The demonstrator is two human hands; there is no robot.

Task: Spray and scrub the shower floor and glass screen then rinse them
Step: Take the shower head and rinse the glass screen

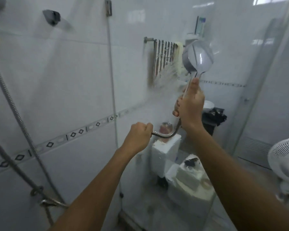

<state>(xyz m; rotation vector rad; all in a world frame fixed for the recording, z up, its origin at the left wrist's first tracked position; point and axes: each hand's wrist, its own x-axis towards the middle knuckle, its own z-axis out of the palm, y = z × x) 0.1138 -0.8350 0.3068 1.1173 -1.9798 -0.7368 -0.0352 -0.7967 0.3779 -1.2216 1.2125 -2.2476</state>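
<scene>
Nearest me, my left hand (139,132) clenched the metal hose (163,135); my right hand (190,105) gripped the shower head (198,59), spraying the glass screen (137,100) ahead. I judged rinsing underway, floor likely left.

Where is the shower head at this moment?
Head view, upper right of centre: the shower head is held up near the glass screen by the right hand, just right of the striped towel.

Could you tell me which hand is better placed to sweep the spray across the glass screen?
Right. The right hand grips the shower head by its handle, aimed at the glass screen; the left hand only holds the hose lower down.
</scene>
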